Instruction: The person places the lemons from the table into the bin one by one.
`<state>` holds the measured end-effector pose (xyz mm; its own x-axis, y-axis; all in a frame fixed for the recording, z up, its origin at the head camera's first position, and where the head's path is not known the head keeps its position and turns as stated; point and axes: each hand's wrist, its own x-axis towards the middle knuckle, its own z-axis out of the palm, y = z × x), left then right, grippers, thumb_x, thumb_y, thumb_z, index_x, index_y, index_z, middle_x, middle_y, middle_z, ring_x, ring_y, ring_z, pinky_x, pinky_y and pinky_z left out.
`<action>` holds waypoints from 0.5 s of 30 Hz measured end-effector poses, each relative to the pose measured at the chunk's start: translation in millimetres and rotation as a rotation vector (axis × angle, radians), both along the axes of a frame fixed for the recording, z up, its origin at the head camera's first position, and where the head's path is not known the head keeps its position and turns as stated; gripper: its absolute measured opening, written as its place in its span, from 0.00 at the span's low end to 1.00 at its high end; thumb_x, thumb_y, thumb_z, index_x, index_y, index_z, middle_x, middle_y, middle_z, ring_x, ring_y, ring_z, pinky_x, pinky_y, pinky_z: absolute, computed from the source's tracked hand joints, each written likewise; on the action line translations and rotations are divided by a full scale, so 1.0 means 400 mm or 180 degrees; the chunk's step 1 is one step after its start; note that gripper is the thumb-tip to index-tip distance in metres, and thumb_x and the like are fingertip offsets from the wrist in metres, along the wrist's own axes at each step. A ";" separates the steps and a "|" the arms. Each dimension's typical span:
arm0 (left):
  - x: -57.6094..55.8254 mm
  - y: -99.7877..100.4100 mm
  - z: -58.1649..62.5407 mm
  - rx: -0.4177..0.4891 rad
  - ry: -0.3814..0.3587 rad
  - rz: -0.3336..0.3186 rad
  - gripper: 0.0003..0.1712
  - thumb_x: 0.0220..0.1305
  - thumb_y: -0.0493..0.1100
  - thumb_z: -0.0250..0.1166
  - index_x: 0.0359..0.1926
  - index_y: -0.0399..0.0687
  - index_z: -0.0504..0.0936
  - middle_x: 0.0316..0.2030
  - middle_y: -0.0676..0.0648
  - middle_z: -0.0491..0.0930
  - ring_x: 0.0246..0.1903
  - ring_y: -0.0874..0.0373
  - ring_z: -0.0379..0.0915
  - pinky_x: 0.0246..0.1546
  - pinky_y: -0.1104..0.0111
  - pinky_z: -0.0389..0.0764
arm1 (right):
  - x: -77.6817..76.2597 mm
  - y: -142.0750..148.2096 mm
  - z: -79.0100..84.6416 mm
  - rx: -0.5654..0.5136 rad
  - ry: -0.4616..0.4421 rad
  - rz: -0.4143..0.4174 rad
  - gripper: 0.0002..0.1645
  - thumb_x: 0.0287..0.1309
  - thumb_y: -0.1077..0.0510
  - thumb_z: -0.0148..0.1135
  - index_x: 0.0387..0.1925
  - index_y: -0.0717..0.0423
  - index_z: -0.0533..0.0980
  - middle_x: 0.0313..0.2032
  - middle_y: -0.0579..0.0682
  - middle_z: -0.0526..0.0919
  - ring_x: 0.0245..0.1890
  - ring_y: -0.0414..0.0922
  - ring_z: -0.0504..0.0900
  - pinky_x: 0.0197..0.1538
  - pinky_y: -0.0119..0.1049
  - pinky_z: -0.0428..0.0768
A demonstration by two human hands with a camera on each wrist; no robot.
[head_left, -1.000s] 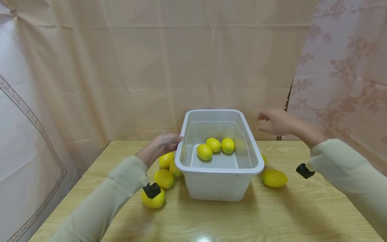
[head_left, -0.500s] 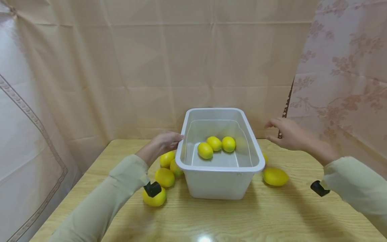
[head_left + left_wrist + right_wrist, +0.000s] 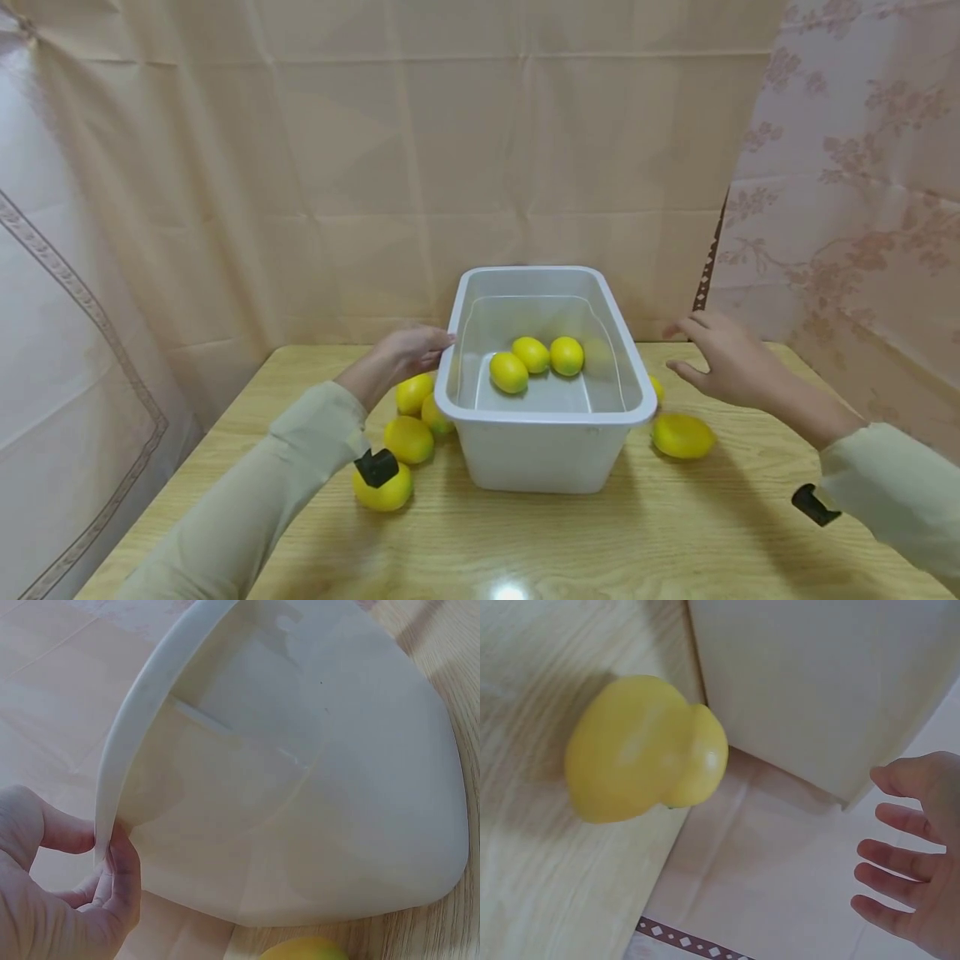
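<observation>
A white plastic bin stands on the table with three yellow lemons lying on its floor. My left hand pinches the bin's left rim; in the left wrist view the thumb is on one side of the rim and curled fingers are on the other. To the right of the bin, my right hand hovers with spread, relaxed fingers and holds nothing. Below it a lemon lies on the table, and another lemon is partly hidden behind the bin. The right wrist view shows this near lemon overlapping the farther one.
Several more lemons lie left of the bin, some partly covered by the left wrist and its black camera. The wooden table ends at a beige curtain behind the bin. A patterned cloth hangs at the right.
My right hand has moved right and downward, away from the bin's right rim, and its fingers have spread. My left hand keeps its hold on the rim. The lemons have not moved.
</observation>
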<state>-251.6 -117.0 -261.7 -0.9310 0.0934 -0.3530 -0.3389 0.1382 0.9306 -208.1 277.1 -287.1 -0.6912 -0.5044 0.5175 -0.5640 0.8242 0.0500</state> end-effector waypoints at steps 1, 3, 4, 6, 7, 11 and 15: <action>0.000 -0.001 0.001 -0.0005 -0.0006 0.0008 0.24 0.68 0.36 0.56 0.62 0.29 0.68 0.37 0.47 0.76 0.32 0.62 0.75 0.64 0.64 0.73 | 0.002 0.001 -0.005 0.0005 0.0055 0.0021 0.22 0.46 0.59 0.73 0.44 0.59 0.77 0.40 0.56 0.82 0.41 0.55 0.80 0.43 0.55 0.80; 0.000 -0.002 0.002 -0.0027 -0.0017 0.0002 0.24 0.68 0.37 0.56 0.62 0.29 0.68 0.38 0.47 0.76 0.33 0.62 0.75 0.64 0.64 0.73 | 0.008 0.005 -0.016 0.0025 0.0147 0.0023 0.23 0.44 0.59 0.74 0.44 0.59 0.77 0.40 0.56 0.82 0.41 0.55 0.80 0.42 0.55 0.81; -0.001 -0.002 0.003 -0.0027 -0.0021 0.0002 0.24 0.68 0.37 0.56 0.62 0.29 0.68 0.38 0.47 0.76 0.33 0.62 0.75 0.64 0.65 0.73 | 0.011 0.007 -0.021 0.0053 0.0194 0.0027 0.24 0.43 0.59 0.75 0.43 0.60 0.77 0.39 0.56 0.82 0.40 0.55 0.80 0.41 0.54 0.81; 0.000 -0.002 0.003 -0.0017 -0.0021 0.0007 0.24 0.68 0.37 0.56 0.62 0.29 0.69 0.38 0.47 0.76 0.33 0.62 0.75 0.64 0.64 0.73 | 0.016 0.011 -0.031 0.0112 0.0277 0.0022 0.24 0.41 0.59 0.76 0.43 0.60 0.77 0.39 0.56 0.81 0.39 0.55 0.80 0.40 0.53 0.81; 0.000 -0.002 0.002 -0.0010 -0.0015 0.0008 0.24 0.68 0.37 0.57 0.62 0.29 0.69 0.37 0.47 0.76 0.33 0.62 0.75 0.64 0.64 0.73 | 0.018 0.013 -0.036 0.0136 0.0314 0.0028 0.24 0.40 0.59 0.76 0.42 0.60 0.77 0.38 0.56 0.81 0.39 0.55 0.80 0.39 0.53 0.82; -0.001 -0.002 0.001 0.0000 -0.0011 0.0021 0.24 0.68 0.37 0.57 0.62 0.29 0.69 0.36 0.48 0.76 0.34 0.61 0.75 0.64 0.64 0.74 | 0.021 0.022 -0.056 0.0225 0.0443 0.0090 0.26 0.36 0.59 0.78 0.40 0.60 0.77 0.37 0.56 0.81 0.38 0.54 0.80 0.38 0.51 0.82; -0.001 -0.002 0.002 -0.0006 -0.0049 0.0042 0.24 0.68 0.37 0.57 0.62 0.30 0.69 0.38 0.47 0.76 0.34 0.61 0.75 0.63 0.65 0.74 | 0.024 0.029 -0.075 0.0264 0.0457 0.0175 0.24 0.46 0.51 0.75 0.42 0.61 0.77 0.38 0.56 0.81 0.38 0.53 0.80 0.38 0.50 0.82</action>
